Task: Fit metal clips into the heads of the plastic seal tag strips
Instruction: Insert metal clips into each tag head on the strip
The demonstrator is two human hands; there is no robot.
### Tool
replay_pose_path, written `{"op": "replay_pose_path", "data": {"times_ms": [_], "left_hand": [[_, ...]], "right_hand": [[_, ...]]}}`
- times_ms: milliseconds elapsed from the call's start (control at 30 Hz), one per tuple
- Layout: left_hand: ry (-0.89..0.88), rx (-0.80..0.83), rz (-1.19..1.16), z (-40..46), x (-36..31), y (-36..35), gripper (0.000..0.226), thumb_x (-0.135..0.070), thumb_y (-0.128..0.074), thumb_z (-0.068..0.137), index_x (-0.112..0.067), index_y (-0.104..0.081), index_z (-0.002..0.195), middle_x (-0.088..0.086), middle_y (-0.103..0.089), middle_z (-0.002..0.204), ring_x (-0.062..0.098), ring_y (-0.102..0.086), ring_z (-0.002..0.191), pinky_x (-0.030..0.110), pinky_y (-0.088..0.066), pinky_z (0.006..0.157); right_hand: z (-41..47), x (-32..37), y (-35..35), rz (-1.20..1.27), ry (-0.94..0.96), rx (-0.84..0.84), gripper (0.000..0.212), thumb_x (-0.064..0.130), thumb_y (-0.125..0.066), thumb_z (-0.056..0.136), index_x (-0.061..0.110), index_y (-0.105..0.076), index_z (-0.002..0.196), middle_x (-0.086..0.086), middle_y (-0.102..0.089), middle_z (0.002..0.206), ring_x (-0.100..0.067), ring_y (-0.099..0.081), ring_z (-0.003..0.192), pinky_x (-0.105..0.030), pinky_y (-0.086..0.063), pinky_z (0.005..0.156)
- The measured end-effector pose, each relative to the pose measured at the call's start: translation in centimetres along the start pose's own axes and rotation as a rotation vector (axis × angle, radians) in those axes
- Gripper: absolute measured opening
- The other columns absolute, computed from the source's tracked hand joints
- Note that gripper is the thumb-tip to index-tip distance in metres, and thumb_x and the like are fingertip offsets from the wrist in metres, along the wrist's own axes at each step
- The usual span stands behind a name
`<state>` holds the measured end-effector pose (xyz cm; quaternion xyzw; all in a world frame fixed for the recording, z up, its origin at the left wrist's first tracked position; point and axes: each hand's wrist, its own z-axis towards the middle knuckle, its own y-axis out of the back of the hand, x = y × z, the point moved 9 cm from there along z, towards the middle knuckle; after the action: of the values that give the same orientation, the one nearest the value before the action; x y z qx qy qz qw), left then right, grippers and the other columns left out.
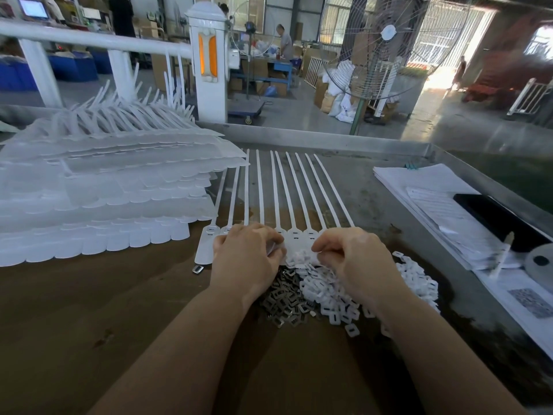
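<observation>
Both hands over clips (284, 298) pile: left hand (247, 259) pinches something white, right hand (356, 259) fingers curled at strips (287, 199) heads, grip unclear.

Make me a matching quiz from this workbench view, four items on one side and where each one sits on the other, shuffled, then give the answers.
Things:
1. metal clips
2. white plastic pieces
3. stacked seal tag sheets
4. paper stack

Places:
A. far left of the table
B. right edge of the table
C. loose pile under the left hand
D. loose pile under the right hand

Pairs: 1-C, 2-D, 3-A, 4-B
</observation>
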<state>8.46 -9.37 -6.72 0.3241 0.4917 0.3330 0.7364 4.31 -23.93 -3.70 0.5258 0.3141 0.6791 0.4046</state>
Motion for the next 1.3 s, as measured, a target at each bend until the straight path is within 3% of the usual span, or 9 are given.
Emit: {"op": "replay_pose_path", "data": {"times_ms": [833, 1000, 1300], "left_hand": [[-0.005, -0.003, 0.001, 0.0, 0.1, 0.0, 0.025, -0.043, -0.055, 0.088, -0.035, -0.063, 0.110, -0.015, -0.057, 0.122, 0.011, -0.040, 0.117, 0.036, -0.024, 0.098], [-0.003, 0.004, 0.007, 0.0, 0.3, -0.2, 0.026, -0.044, -0.055, 0.088, -0.036, -0.062, 0.111, -0.015, -0.056, 0.123, 0.011, -0.039, 0.118, 0.038, -0.024, 0.100], [-0.003, 0.004, 0.004, 0.0, 0.3, -0.3, 0.027, -0.045, -0.054, 0.088, -0.035, -0.062, 0.111, -0.015, -0.056, 0.124, 0.011, -0.039, 0.119, 0.038, -0.024, 0.100]], "right_hand": [[0.4, -0.7, 0.3, 0.045, -0.032, -0.009, 0.016, 0.016, -0.062, 0.086, 0.019, -0.069, 0.100, 0.002, -0.070, 0.097, -0.013, -0.064, 0.089, -0.034, -0.050, 0.088], [0.5, -0.8, 0.0, 0.056, -0.019, 0.014, 0.013, 0.015, -0.058, 0.088, 0.021, -0.069, 0.094, 0.004, -0.069, 0.094, -0.013, -0.062, 0.088, -0.034, -0.051, 0.086], [1.9, -2.7, 0.8, 0.064, -0.082, -0.083, 0.012, 0.010, -0.056, 0.089, 0.014, -0.067, 0.093, -0.003, -0.068, 0.093, -0.016, -0.062, 0.084, -0.037, -0.051, 0.084]]}}
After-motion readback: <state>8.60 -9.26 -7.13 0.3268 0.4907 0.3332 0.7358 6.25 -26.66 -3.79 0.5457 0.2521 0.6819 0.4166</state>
